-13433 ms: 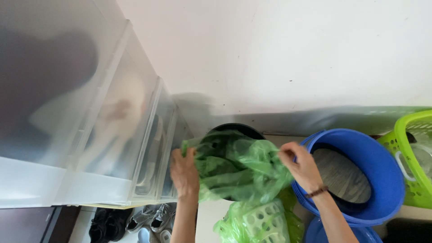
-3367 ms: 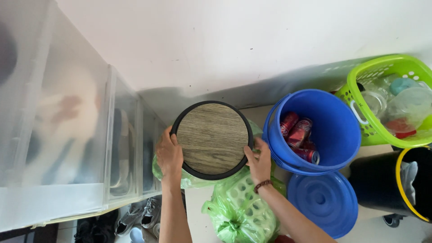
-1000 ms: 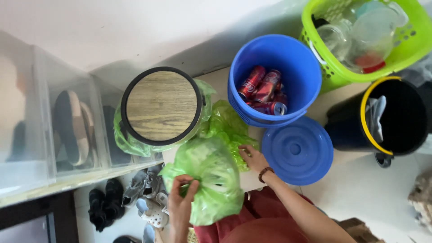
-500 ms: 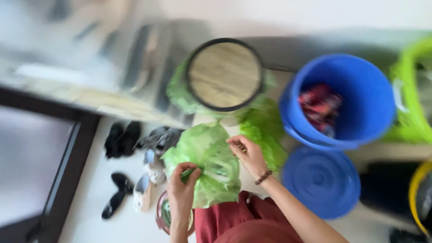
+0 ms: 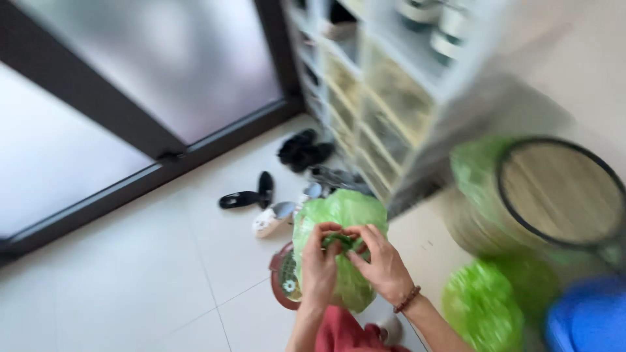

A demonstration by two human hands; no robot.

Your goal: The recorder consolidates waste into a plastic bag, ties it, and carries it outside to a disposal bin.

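While I look down from the head camera, I see both hands meeting at the top of a green plastic bag, which hangs in front of me above the pale tiled floor; I take this bag as my landmark. My left hand is curled against the bag's near side, its fingers closed on the gathered dark green neck; my right hand, with a bead bracelet at the wrist, pinches the same neck from the other side, so the fingertips of both hands almost touch. Just below the bag, partly hidden by it, lies a round dark red thing on the floor; I cannot tell what it is. Beyond the bag, to its left, some shoes are scattered, dark ones and a white one. Right of the bag stands a bin with a round wooden lid and a green liner; below that, blurred, another green bag and a blue bucket. Far behind the bag are shelves and a dark-framed glass door.
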